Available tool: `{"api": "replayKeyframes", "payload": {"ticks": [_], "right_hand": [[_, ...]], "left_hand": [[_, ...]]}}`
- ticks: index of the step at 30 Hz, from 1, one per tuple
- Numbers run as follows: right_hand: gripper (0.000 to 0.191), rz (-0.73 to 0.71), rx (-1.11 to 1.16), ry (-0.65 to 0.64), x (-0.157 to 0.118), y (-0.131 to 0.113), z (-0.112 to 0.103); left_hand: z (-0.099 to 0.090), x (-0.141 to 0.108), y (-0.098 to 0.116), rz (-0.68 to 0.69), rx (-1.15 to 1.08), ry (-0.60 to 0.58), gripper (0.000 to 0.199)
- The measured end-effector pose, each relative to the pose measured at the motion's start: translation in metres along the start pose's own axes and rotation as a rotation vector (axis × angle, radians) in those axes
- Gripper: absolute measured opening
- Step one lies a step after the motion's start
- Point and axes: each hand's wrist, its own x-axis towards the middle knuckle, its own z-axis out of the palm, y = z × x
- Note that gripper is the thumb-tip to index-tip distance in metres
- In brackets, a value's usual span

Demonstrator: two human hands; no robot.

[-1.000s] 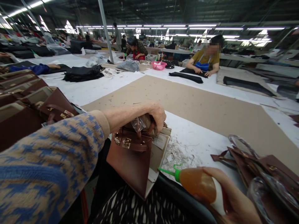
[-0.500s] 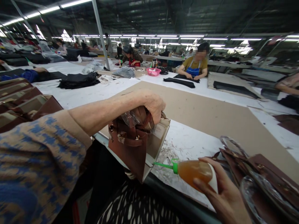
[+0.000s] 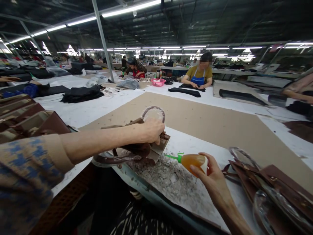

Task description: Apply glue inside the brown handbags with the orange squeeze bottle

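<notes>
My left hand (image 3: 153, 130) is closed on a brown handbag (image 3: 160, 143) near the table's front edge. The bag lies tipped over, one plastic-wrapped handle standing up behind my hand and another hanging over the front edge. Its beige open side faces right. In my right hand (image 3: 207, 168) is a squeeze bottle (image 3: 192, 162) of amber liquid, tilted on its side. The bottle's thin green nozzle (image 3: 172, 157) points left, close to the bag's right edge; whether they touch I cannot tell.
Brown bags stand in a row at the left (image 3: 46, 122); more wrapped brown bags (image 3: 274, 182) lie at the right. Beige board (image 3: 195, 114) spans the white table. Black cloth (image 3: 81, 93) is piled behind. A pink basket (image 3: 158, 82) and people working are farther back.
The bag has been turned over in my left hand, so its front with the strap no longer faces me. My right hand and the bottle have shifted slightly left and up.
</notes>
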Motion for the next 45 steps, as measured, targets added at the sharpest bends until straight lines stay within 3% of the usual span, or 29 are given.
{"api": "replayKeyframes", "payload": {"ticks": [6, 11, 26, 39, 45], "right_hand": [[0.05, -0.219, -0.379, 0.039, 0.014, 0.012, 0.012], [0.05, -0.29, -0.438, 0.04, 0.025, 0.017, 0.024], [0.04, -0.101, -0.382, -0.049, 0.022, 0.017, 0.024], [0.038, -0.041, -0.329, -0.132, 0.007, 0.003, 0.024], [0.037, 0.044, -0.132, -0.145, 0.01, 0.008, 0.021]], "left_hand": [[0.014, -0.005, 0.005, 0.01, 0.185, 0.04, 0.031], [0.021, -0.015, 0.0, 0.102, 0.23, 0.113, 0.022], [0.04, -0.031, -0.01, 0.17, 0.185, 0.189, 0.016], [0.042, -0.046, -0.009, 0.17, 0.178, 0.147, 0.018], [0.053, -0.054, -0.007, 0.155, 0.175, 0.167, 0.018]]}}
